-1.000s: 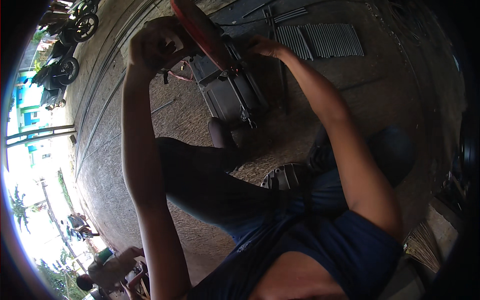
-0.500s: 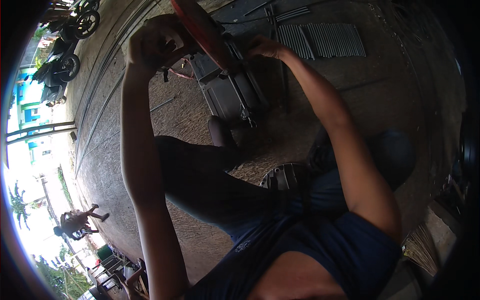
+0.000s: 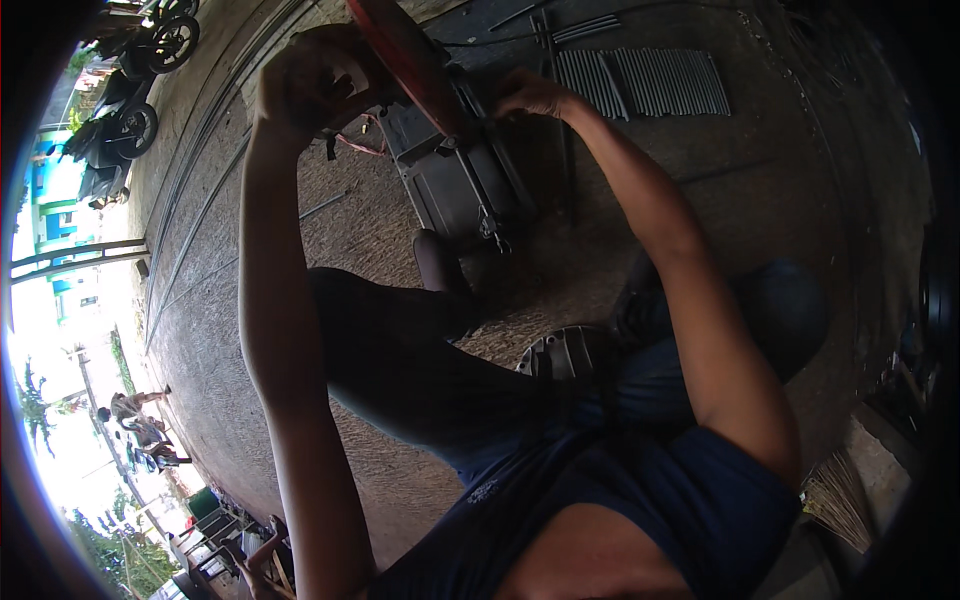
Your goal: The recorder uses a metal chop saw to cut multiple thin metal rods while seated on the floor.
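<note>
A cut-off saw with a red guard (image 3: 408, 72) and a dark base (image 3: 445, 180) stands on the floor in front of me. My left hand (image 3: 290, 92) is closed around the handle of the saw, on the left of the guard. On the other side, my right hand (image 3: 532, 95) reaches in beside the saw with its fingers pinched together. Whatever is between those fingers is lost in the shadow. A threaded clamp screw (image 3: 466, 178) runs along the base toward me.
Many cut grey rods (image 3: 665, 82) lie in a row at the far right. Long bars (image 3: 205, 165) stretch across the floor at left. Motorcycles (image 3: 135, 130) stand at the far left, with a person (image 3: 145, 428) outside below them. A straw broom (image 3: 838, 500) lies at lower right.
Both hands stay at the saw, almost unmoved. The view has shifted slightly. At the left, the figure outside has changed place and pose.
</note>
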### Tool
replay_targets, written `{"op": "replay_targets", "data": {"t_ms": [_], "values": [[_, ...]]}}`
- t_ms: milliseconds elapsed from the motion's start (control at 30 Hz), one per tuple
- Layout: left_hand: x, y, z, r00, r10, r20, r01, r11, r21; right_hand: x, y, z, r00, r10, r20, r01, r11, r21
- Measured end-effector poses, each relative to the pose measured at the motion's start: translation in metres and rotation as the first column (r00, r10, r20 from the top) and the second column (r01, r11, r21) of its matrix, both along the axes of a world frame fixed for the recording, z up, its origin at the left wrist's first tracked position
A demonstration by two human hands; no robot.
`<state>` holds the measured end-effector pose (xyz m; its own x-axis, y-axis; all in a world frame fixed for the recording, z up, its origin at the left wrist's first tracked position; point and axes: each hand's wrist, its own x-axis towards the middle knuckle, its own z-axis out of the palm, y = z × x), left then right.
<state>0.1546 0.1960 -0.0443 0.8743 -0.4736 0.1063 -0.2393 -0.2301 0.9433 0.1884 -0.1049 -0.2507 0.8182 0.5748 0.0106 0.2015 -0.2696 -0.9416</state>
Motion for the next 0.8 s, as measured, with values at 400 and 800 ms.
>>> {"op": "replay_targets", "data": {"t_ms": [400,800], "values": [[0.017,0.011,-0.004,0.860,0.118,-0.496,-0.303,0.901,-0.310,-0.012,0.000,0.017,1.000,0.001,0.001,-0.001,1.000,-0.010],[0.020,0.013,-0.003,0.833,0.140,-0.536,-0.348,0.885,-0.310,-0.040,-0.032,0.005,0.974,-0.011,-0.225,0.058,0.978,0.202]]}}
